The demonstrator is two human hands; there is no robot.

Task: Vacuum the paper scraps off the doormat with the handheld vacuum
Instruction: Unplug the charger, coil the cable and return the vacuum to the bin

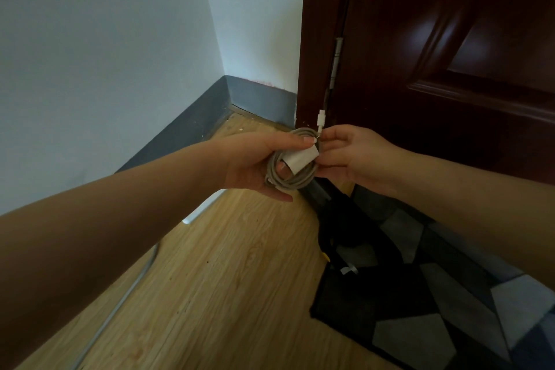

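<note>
Fig.: your two hands w/ a coiled cable, seen from the head cam.

Grip, L: your left hand (255, 162) curls round a coiled grey cable (292, 159); thumb lies over the top of the coil, fingers pass under it, one fingertip showing through the coil's centre. Grip is clamped on the cable.

Grip, R: your right hand (348, 153) meets the coil from the other side; thumb and forefinger pinch at the coil's upper edge, just beside a white paper band (301, 158) wrapped across the loops. Grip is closed on the cable; whether it pinches the band's edge or the cord itself can't be told. A white plug end (321, 119) sticks up from the coil just above the pinch.

Below the hands: a dark handheld vacuum (339, 219) w/ a yellow detail lies on the floor, its front end under the coil, its rear part resting on the doormat (420, 294). Neither hand touches it. The doormat, dark w/ grey geometric patches, lies on the right side in front of a dark red-brown door (450, 54). A white paper scrap (350, 270) lies on the mat, touching or just beside the vacuum.

Surroundings: wood-pattern floor (225, 279); pale wall (105, 54) w/ dark grey skirting (186, 129); a thin grey cord (120, 303) runs along the floor at left, under your left forearm.
</note>
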